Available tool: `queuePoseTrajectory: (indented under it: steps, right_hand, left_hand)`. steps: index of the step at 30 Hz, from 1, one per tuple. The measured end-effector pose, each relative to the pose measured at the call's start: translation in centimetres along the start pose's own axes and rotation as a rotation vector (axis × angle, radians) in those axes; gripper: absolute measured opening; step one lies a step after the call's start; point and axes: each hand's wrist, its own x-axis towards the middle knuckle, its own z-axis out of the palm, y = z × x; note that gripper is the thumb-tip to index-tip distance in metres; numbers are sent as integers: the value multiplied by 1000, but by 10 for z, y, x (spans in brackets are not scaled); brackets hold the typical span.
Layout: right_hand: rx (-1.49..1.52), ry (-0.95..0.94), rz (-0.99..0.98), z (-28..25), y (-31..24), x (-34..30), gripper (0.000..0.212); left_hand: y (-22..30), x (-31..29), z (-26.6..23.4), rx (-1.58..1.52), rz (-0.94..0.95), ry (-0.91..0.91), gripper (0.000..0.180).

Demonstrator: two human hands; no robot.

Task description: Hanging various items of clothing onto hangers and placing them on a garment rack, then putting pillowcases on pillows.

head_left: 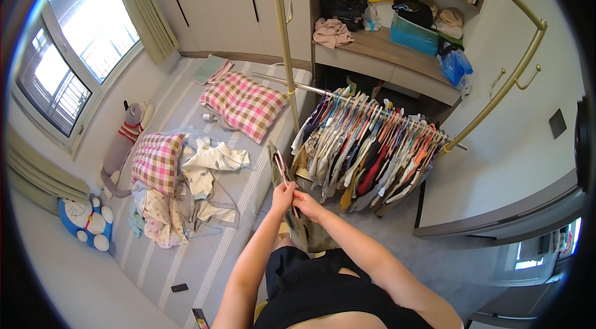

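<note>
A: How do our hands stand?

B: Our left hand [284, 196] and right hand [307, 206] are close together, both closed on the olive garment [300, 229] and its pink hanger [280, 169]; which fingers bear the hanger, we can't tell. The garment hangs before us, between the bed [236, 254] and the packed clothes [360, 149].

A: What could go wrong?

B: If we loosen either hand, the cloth might slide off and drop.

A: And further out?

B: Those clothes hang so tightly that, brushing past, our hanger could catch a neighbour. Leaning left, we might drag the garment over the clothes heap [164, 217].
</note>
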Motion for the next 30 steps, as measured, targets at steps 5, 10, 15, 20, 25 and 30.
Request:
queuePoseTrajectory:
  steps: [5,10,15,20,25,30]
  right_hand:
    - [-96,18,48,3,-13,57,35]
    - [-144,284,144,-46,-18,128,34]
    - [-551,483,38,-125,7,217,32]
    - [-1089,518,-46,-117,-22,297,44]
    - [-1705,284,471,-168,-3,318,32]
    - [-1788,404,484,-177,13,284,20]
  left_hand:
    - [-7,72,-63,340,123,131,30]
    - [21,147,-85,485,158,35,35]
    - [19,212,-76,500,162,-113,33]
    - [1,257,-91,444,119,-235,35]
    - [-8,295,-50,446,56,-381,35]
    - [16,319,-3,294,104,-259,35]
